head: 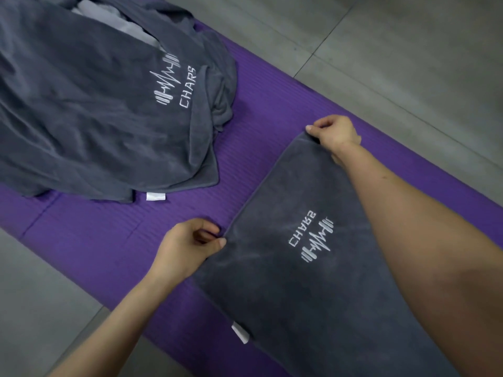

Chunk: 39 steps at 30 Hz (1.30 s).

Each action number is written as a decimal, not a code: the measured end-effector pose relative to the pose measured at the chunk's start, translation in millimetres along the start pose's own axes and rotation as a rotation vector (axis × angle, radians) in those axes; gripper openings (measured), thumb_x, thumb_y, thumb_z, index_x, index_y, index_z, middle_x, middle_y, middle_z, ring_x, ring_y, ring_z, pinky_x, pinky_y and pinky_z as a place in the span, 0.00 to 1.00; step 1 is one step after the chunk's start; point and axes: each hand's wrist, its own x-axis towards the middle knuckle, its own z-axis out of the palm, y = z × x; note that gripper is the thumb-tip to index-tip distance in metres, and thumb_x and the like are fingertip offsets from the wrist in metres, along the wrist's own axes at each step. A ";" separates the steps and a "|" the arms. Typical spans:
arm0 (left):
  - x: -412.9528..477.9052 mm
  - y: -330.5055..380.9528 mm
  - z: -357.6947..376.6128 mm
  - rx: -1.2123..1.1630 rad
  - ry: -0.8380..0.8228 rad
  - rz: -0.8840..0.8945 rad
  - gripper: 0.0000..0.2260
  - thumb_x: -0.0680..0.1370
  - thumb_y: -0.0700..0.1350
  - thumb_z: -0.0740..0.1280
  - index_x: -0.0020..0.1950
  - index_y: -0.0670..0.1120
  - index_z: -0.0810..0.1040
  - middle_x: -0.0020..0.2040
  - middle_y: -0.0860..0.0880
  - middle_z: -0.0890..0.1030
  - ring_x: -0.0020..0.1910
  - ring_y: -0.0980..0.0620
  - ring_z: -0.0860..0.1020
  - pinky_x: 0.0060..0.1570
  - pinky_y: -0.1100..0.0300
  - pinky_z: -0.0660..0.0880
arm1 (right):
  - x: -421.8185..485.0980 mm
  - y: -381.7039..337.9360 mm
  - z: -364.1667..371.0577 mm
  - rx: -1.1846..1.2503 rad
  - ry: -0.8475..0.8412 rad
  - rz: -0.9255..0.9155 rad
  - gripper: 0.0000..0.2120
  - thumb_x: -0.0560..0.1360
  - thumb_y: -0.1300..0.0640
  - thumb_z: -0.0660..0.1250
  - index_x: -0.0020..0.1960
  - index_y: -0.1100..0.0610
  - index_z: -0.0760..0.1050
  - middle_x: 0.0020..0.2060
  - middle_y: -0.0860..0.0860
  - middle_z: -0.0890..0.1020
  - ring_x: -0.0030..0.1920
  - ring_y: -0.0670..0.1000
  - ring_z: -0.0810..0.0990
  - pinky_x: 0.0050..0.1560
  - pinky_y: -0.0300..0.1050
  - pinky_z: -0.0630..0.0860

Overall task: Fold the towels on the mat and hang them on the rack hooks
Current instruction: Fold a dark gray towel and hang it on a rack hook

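Observation:
A dark grey towel [285, 281] with a white embroidered logo lies flat on the purple mat [114, 235] at the lower right. My left hand [187, 246] pinches its near-left corner. My right hand [334, 133] pinches the far corner, with my forearm crossing over the towel's right side. A white tag [241, 333] sticks out from the towel's lower left edge. The rack and its hooks are out of view.
A loose heap of grey towels [95, 104] with the same logo fills the mat's upper left, a paler cloth [109, 14] showing at its top. Grey tiled floor [408, 50] surrounds the mat on the right and lower left.

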 end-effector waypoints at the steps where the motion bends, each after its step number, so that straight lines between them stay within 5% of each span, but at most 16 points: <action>1: 0.2 0.3 1.6 0.043 0.002 0.012 0.08 0.68 0.42 0.76 0.39 0.52 0.79 0.34 0.52 0.80 0.33 0.55 0.77 0.40 0.59 0.75 | -1.1 1.2 -1.5 0.003 -0.014 0.000 0.13 0.71 0.42 0.70 0.49 0.50 0.80 0.48 0.46 0.82 0.57 0.50 0.76 0.68 0.50 0.63; 4: -0.3 5.4 4.3 0.191 0.003 0.059 0.06 0.69 0.42 0.74 0.43 0.49 0.81 0.35 0.58 0.79 0.35 0.63 0.76 0.37 0.71 0.71 | -5.8 9.8 -12.8 0.002 0.011 -0.038 0.11 0.70 0.42 0.71 0.39 0.49 0.80 0.41 0.44 0.82 0.51 0.48 0.78 0.68 0.52 0.65; 6: 0.1 10.7 3.6 0.103 -0.062 0.014 0.06 0.71 0.40 0.73 0.48 0.43 0.82 0.35 0.55 0.79 0.30 0.63 0.76 0.34 0.69 0.73 | -13.4 15.8 -26.2 0.011 0.034 -0.054 0.11 0.68 0.41 0.72 0.36 0.48 0.79 0.38 0.42 0.82 0.50 0.48 0.80 0.63 0.51 0.71; 10: -8.7 33.4 -3.8 -0.146 -0.235 -0.091 0.07 0.75 0.35 0.68 0.52 0.39 0.79 0.41 0.43 0.79 0.31 0.58 0.77 0.27 0.70 0.73 | -39.0 25.5 -66.8 -0.211 0.104 -0.154 0.11 0.70 0.41 0.70 0.45 0.48 0.82 0.45 0.49 0.83 0.53 0.53 0.80 0.60 0.50 0.69; 13: -20.6 47.4 -4.3 -0.161 -0.253 -0.057 0.04 0.75 0.35 0.68 0.47 0.43 0.79 0.38 0.47 0.79 0.29 0.60 0.76 0.27 0.69 0.73 | -63.1 36.7 -100.4 -0.353 0.172 -0.230 0.12 0.73 0.44 0.68 0.50 0.49 0.83 0.48 0.52 0.84 0.55 0.55 0.79 0.62 0.51 0.64; 17: -45.6 72.2 6.1 -0.167 -0.267 -0.022 0.07 0.75 0.35 0.67 0.44 0.46 0.79 0.38 0.49 0.78 0.28 0.63 0.76 0.26 0.69 0.73 | -87.0 76.8 -142.8 -0.120 0.170 -0.149 0.08 0.69 0.44 0.72 0.43 0.47 0.83 0.44 0.49 0.85 0.53 0.52 0.80 0.63 0.55 0.69; 20: -68.5 101.4 24.5 -0.168 -0.307 0.002 0.06 0.75 0.35 0.67 0.47 0.45 0.80 0.41 0.47 0.79 0.30 0.63 0.77 0.26 0.68 0.74 | -112.2 119.3 -185.0 0.145 0.098 -0.098 0.04 0.69 0.52 0.74 0.42 0.51 0.83 0.28 0.44 0.82 0.36 0.44 0.80 0.48 0.43 0.78; 22: -84.5 122.8 42.9 -0.178 -0.372 0.002 0.06 0.74 0.35 0.68 0.48 0.44 0.80 0.44 0.44 0.80 0.34 0.58 0.79 0.30 0.65 0.76 | -140.0 150.6 -215.6 0.292 0.050 -0.053 0.09 0.71 0.60 0.73 0.50 0.62 0.82 0.20 0.40 0.78 0.26 0.41 0.73 0.32 0.33 0.71; 27: -131.8 188.8 103.8 -0.021 -0.592 -0.032 0.16 0.62 0.39 0.75 0.48 0.44 0.82 0.49 0.42 0.79 0.49 0.46 0.74 0.46 0.54 0.76 | -216.6 252.5 -286.9 0.515 0.014 0.068 0.02 0.74 0.64 0.69 0.46 0.61 0.79 0.19 0.41 0.77 0.20 0.35 0.73 0.22 0.26 0.64; 33: -210.9 259.4 218.6 0.269 -0.705 -0.046 0.07 0.74 0.31 0.66 0.48 0.42 0.78 0.36 0.46 0.75 0.29 0.54 0.71 0.24 0.67 0.73 | -279.8 378.0 -332.5 0.728 0.214 0.175 0.08 0.75 0.64 0.67 0.39 0.55 0.76 0.21 0.38 0.78 0.23 0.33 0.74 0.23 0.25 0.64; 39: -311.5 284.2 343.5 0.414 -0.865 0.016 0.08 0.74 0.30 0.65 0.43 0.43 0.76 0.27 0.49 0.76 0.20 0.57 0.74 0.23 0.66 0.74 | -297.4 455.9 -369.3 0.925 0.349 0.211 0.09 0.76 0.61 0.67 0.39 0.51 0.75 0.21 0.38 0.77 0.22 0.35 0.73 0.23 0.27 0.64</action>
